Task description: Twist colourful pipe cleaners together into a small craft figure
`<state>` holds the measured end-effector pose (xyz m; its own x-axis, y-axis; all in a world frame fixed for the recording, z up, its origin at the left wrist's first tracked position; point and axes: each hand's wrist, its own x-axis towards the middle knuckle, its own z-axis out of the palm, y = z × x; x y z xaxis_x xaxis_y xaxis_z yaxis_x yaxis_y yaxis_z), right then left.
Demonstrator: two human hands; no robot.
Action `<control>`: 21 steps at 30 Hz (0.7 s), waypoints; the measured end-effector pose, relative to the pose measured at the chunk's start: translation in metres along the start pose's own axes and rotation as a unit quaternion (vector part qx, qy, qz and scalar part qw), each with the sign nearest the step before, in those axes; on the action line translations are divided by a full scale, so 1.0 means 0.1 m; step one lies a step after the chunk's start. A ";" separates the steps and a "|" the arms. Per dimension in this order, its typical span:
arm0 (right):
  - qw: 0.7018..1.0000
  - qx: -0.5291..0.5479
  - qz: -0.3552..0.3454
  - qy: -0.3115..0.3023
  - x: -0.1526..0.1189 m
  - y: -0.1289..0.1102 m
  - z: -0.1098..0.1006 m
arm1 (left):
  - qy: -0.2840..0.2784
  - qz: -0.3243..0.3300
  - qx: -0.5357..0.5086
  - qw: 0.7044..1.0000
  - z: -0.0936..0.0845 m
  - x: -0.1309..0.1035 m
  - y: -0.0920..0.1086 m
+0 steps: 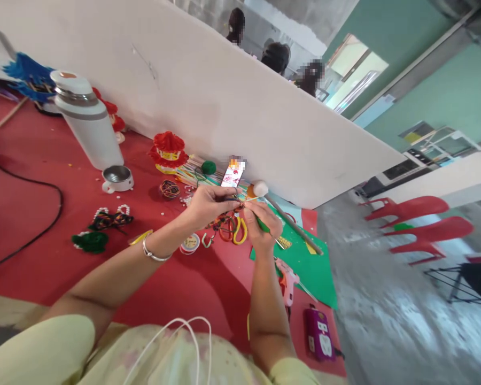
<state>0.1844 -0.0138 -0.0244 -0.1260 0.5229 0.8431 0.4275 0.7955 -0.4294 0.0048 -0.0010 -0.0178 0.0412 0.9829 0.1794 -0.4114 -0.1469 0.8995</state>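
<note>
Near the middle of the view, my left hand [209, 206] and my right hand [263, 222] meet above the red table [156, 299]. The fingers of my left hand pinch a small piece of dark, multicoloured yarn work [224, 216], part of which hangs below them. Closed around a green-handled tool [263, 226], my right hand has its thumb and fingertips at the same yarn piece. The exact contact between tool tip and yarn is too small to tell. Just beyond the hands a lit phone [233, 172] leans at the white partition.
Yellow-handled scissors [240, 230] and a spool [189, 243] lie below the hands. To the right are a pink glue gun [287, 280], a green sheet [316, 270] and a purple power strip [319, 332]. A white bottle [90, 125] and metal cup [117, 178] stand left.
</note>
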 end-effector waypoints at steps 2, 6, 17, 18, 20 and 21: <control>0.999 -0.029 -0.022 0.020 -0.02 -0.01 0.05 | 0.040 0.055 0.051 0.996 0.06 -0.02 -0.03; 0.989 -0.091 -0.092 0.077 -0.12 0.04 0.17 | 0.095 0.021 -0.056 0.994 0.22 -0.07 -0.07; 0.993 0.101 0.021 0.055 -0.07 0.14 -0.02 | 0.011 -0.188 -0.158 0.969 0.02 0.01 0.21; 0.992 0.111 0.025 0.047 -0.05 0.13 -0.03 | 0.008 -0.190 -0.151 0.970 0.01 0.01 0.22; 0.992 0.117 0.022 0.030 -0.02 0.11 -0.07 | 0.002 -0.190 -0.139 0.972 -0.01 0.00 0.23; 0.993 0.116 0.015 0.022 -0.01 0.11 -0.09 | -0.003 -0.189 -0.132 0.973 -0.02 0.00 0.23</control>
<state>0.1969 -0.0081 -0.0275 -0.0755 0.5381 0.8395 0.2132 0.8311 -0.5136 -0.0063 -0.0048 0.0026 0.2398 0.9606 -0.1407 -0.5857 0.2587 0.7681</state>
